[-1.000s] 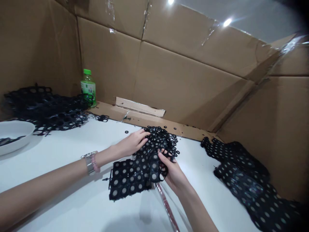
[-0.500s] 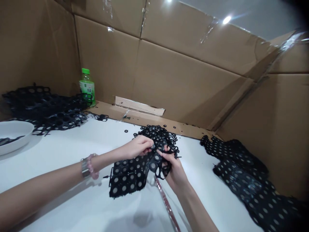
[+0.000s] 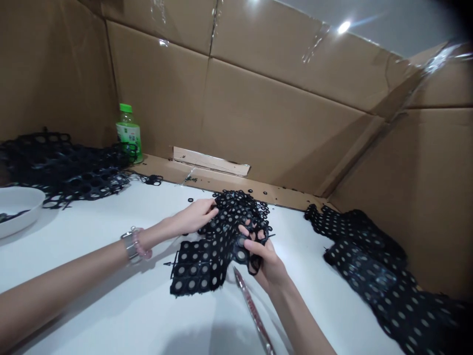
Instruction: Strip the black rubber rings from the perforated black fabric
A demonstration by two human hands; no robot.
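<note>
A black perforated plastic sheet (image 3: 201,261) lies bunched on the white table, with grey discs filling many of its round holes. Its far part is a tangle of empty black rings. My right hand (image 3: 265,257) grips the sheet's right side, with fingers threaded through the rings. My left hand (image 3: 195,217) sits at the sheet's upper left edge, fingertips against it. A long, thin clear-and-red strip (image 3: 253,310) lies on the table just below the sheet, near my right wrist.
A heap of black ring mesh (image 3: 62,167) lies at the left, beside a white bowl (image 3: 18,204). A green-capped drink bottle (image 3: 128,135) stands behind it. Another dotted black sheet pile (image 3: 369,266) lies right. Cardboard walls (image 3: 258,108) surround the white table (image 3: 92,231).
My left hand has drawn back leftward from the sheet's middle to its edge. The sheet has shifted slightly in my right hand, uncovering the strip's upper tip. The view has tilted slightly.
</note>
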